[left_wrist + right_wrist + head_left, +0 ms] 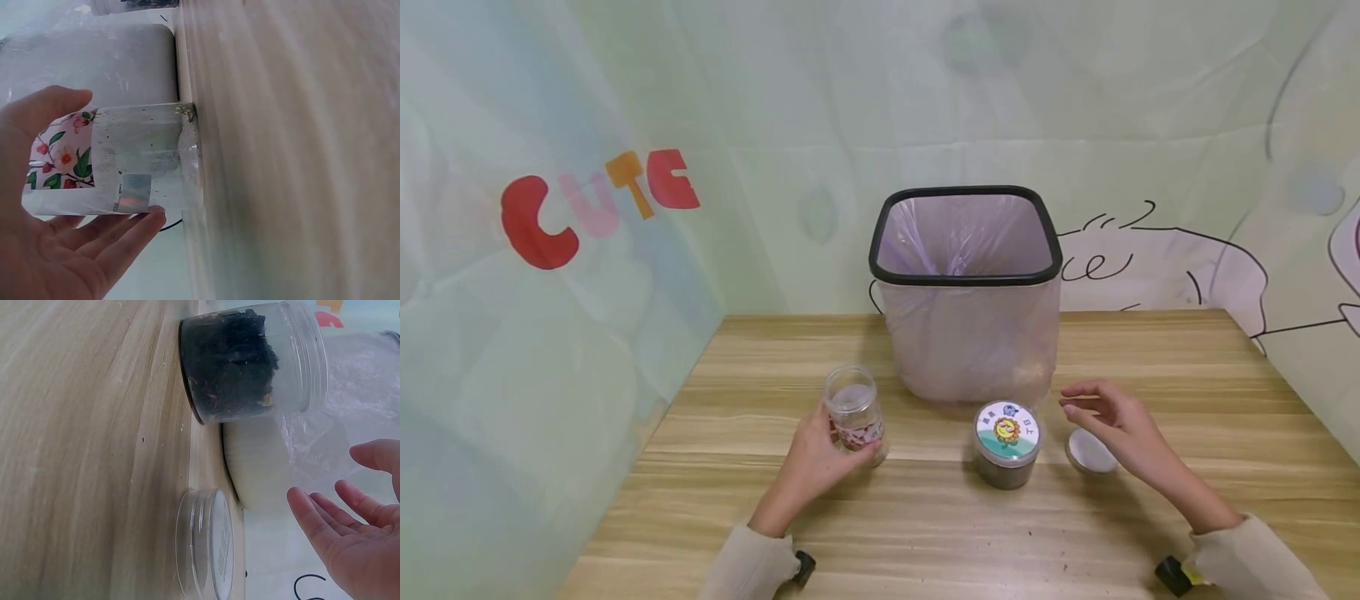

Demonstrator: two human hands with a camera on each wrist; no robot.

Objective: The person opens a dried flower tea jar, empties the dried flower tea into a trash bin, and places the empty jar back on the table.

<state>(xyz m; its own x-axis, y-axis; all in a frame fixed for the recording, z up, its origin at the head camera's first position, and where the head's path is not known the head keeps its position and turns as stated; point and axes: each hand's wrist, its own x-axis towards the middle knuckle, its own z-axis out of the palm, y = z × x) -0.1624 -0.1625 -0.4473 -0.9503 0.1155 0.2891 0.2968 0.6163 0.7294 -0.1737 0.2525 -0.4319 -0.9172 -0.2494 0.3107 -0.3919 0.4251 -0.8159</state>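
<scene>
A clear plastic jar (854,408) without a lid stands on the table in the head view, a flowered label (65,153) round it and a few dark specks inside. My left hand (820,454) grips it round the side, thumb and fingers on opposite walls. To its right is a second clear jar (240,365), filled partly with dark dried leaves and closed by a lid with a sunflower picture (1007,430). My right hand (1108,421) hovers with loosely bent fingers, holding nothing, above a round clear lid (1092,451) that lies on the table.
Behind the jars stands a bin (970,337) with a black rim and a thin plastic liner. Dark crumbs are scattered on the wooden table (925,542) near its front. A printed cloth (790,167) hangs behind and at the left.
</scene>
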